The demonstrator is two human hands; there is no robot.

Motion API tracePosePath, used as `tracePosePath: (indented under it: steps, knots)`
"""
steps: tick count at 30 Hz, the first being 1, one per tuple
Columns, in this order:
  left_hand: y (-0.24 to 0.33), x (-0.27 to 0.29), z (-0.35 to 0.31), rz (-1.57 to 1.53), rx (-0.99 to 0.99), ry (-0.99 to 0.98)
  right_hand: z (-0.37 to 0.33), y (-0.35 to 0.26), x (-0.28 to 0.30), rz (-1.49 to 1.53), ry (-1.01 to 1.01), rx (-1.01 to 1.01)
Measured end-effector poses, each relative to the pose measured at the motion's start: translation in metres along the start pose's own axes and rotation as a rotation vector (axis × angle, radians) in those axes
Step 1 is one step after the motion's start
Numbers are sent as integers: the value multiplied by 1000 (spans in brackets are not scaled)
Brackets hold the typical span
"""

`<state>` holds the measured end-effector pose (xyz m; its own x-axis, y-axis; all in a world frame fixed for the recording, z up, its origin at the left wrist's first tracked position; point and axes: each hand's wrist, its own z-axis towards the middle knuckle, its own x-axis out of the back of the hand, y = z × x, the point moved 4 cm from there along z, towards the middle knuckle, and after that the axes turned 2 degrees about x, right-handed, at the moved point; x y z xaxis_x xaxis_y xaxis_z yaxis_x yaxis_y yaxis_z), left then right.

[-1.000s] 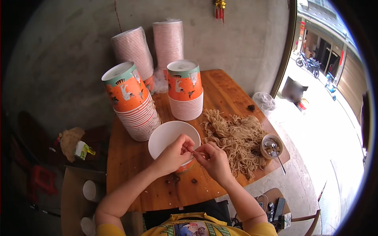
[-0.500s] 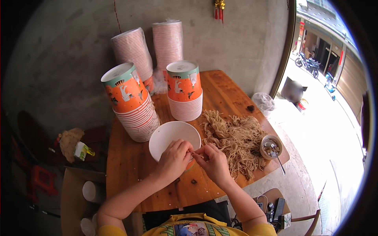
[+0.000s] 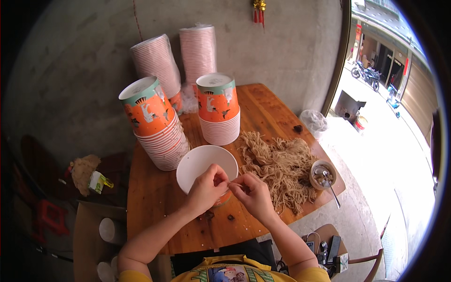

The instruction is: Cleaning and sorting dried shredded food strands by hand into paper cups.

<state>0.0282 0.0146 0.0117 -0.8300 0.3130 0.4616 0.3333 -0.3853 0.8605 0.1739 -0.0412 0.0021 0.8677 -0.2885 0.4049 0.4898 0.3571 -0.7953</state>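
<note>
A white paper bucket (image 3: 199,162) with an orange outside stands in front of me, its mouth open toward me. Over its near rim, my left hand (image 3: 209,188) and my right hand (image 3: 251,191) meet with their fingertips pinched. What sits between the fingertips is too small to make out. Close by on the right lies a loose heap of beige cord strands (image 3: 277,164). Past it, at the table's right edge, a small bowl (image 3: 319,181) holds a metal spoon (image 3: 331,190) and small bits I cannot name.
Two stacks of orange-and-green paper buckets, one leaning left (image 3: 152,117) and one upright (image 3: 218,108), stand on the wooden table (image 3: 263,108). Plastic-wrapped stacks (image 3: 157,61) are behind. A cardboard box (image 3: 89,244) with white cups is at lower left; a stool with electronics (image 3: 329,242) lower right.
My left hand has rolled slightly, its fingers curling more at the pinch. Both hands stay at the bucket's near rim. The whole view has shifted a little.
</note>
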Motion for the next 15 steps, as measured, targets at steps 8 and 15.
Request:
tracePosePath:
  steps: [8,15]
  knots:
    - [-7,-3,5,-297,77,-144,-1,24,-6,223,30,-152]
    - [-9,-3,9,-305,167,-216,-3,11,0,76,145,-79]
